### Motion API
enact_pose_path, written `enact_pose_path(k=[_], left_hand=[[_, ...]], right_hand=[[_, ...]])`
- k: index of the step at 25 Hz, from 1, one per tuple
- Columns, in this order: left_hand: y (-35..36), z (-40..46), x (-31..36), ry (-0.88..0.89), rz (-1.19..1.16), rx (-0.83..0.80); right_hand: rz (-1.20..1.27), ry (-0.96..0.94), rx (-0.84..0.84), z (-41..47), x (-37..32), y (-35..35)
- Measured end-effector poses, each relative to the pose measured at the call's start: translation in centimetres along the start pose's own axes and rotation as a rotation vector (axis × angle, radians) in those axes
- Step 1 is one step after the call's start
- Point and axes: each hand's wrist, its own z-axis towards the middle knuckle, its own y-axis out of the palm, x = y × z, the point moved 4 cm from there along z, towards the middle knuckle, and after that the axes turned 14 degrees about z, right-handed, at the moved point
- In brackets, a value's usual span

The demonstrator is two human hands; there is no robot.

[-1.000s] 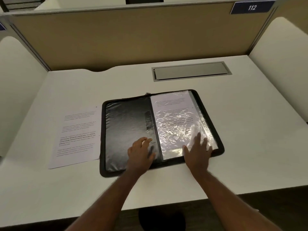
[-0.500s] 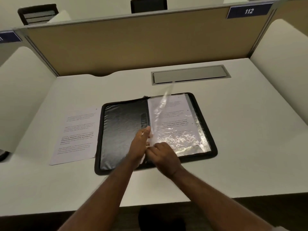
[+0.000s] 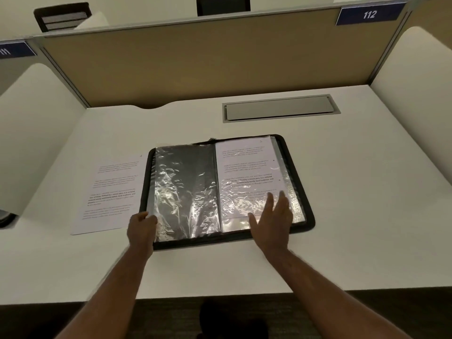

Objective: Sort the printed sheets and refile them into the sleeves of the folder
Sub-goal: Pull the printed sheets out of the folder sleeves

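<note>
On the smooth white desk (image 3: 354, 192) lies a black zip-edged folder (image 3: 309, 217), spread open — its left page a crinkled, glossy clear sleeve (image 3: 186, 192) over dark lining, its right sleeve holding a printed sheet (image 3: 244, 165). At the sleeve's outer lower edge the left hand (image 3: 141, 227) curls, gripping it; the right hand (image 3: 274, 218) lies flat, fingers straight, on the filled sleeve. Just left of the folder rests a loose printed sheet (image 3: 110, 192) — flat, rectangular.

Hands (image 3: 271, 218) on open folder (image 3: 300, 182); loose sheet (image 3: 110, 192) beside.
</note>
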Motion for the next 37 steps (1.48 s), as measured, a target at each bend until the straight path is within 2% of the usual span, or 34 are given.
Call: enact_pose_path(k=[1, 3, 6, 12, 15, 18, 21, 24, 27, 30, 34, 37], left_hand=[[-0.5, 0.0, -0.7, -0.042, -0.024, 0.046], [-1.5, -0.9, -0.4, 0.015, -0.011, 0.181], [-0.8, -2.8, 2.1, 0.329, 0.155, 0.262], [6.3, -7.2, 5.1, 0.943, 0.438, 0.044], [9.5, -9.2, 5.6, 1.098, 0.578, -0.083], [11.8, -10.5, 5.8, 1.126, 0.662, -0.180], [13.3, -11.1, 5.8, 1.150, 0.672, -0.191], [13.6, -11.2, 5.7, 1.128, 0.667, -0.185], [13.6, -11.1, 5.8, 1.113, 0.656, -0.179], [13.7, -11.6, 6.0, 1.099, 0.679, -0.172], [14.1, -12.2, 6.7, 1.100, 0.685, -0.155], [14.2, -12.3, 6.9, 1.100, 0.544, -0.123]], right_hand=[[-0.034, 0.073, -0.023, 0.0, 1.0, 0.5], [-0.031, 0.161, -0.056, -0.2, 2.3, 1.3], [-0.042, 0.164, -0.064, -0.4, 2.7, 2.0], [0.010, 0.074, -0.018, 0.2, 2.5, 1.8], [0.324, 0.159, 0.025, 0.4, 1.4, -0.1], [0.704, 0.415, 0.117, 0.8, 0.6, -1.9], [1.107, 0.690, 0.152, 1.7, 1.1, -1.4], [1.329, 0.833, 0.114, 3.1, 2.0, -0.9], [1.333, 0.877, -0.024, 4.2, 2.8, -1.8], [1.192, 0.787, -0.143, 5.0, 3.1, -3.1], [1.061, 0.710, -0.164, 5.6, 2.5, -4.1], [0.986, 0.673, -0.119, 5.7, 2.3, -4.6]])
